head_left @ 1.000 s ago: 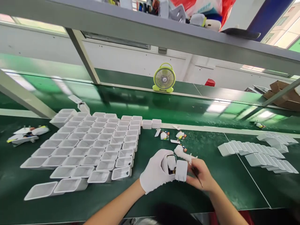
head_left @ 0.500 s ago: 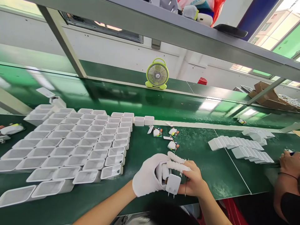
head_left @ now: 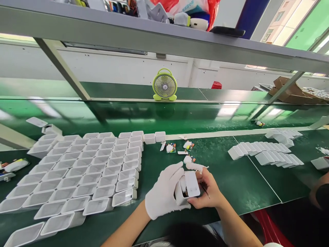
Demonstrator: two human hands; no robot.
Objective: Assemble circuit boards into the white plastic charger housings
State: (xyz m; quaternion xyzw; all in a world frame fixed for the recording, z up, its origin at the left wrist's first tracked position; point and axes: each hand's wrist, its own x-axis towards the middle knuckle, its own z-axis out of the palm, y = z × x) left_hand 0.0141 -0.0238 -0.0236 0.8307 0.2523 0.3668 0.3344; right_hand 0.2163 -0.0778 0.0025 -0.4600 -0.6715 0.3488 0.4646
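Head view: left hand (head_left: 164,192) grasps the case (head_left: 181,199); right hand (head_left: 210,192) pinches its lid (head_left: 192,184), apparently fitting it. Next calls for careful alignment.

No text readable; blue lettering on plastic bag (head_left: 195,8), mark on fan hub (head_left: 165,87) illegible.

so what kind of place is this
Probably an electronics workshop or factory: open white casings stand in rows on a long green workbench, small circuit boards lie to their right, and the gloved left hand holds a white box.
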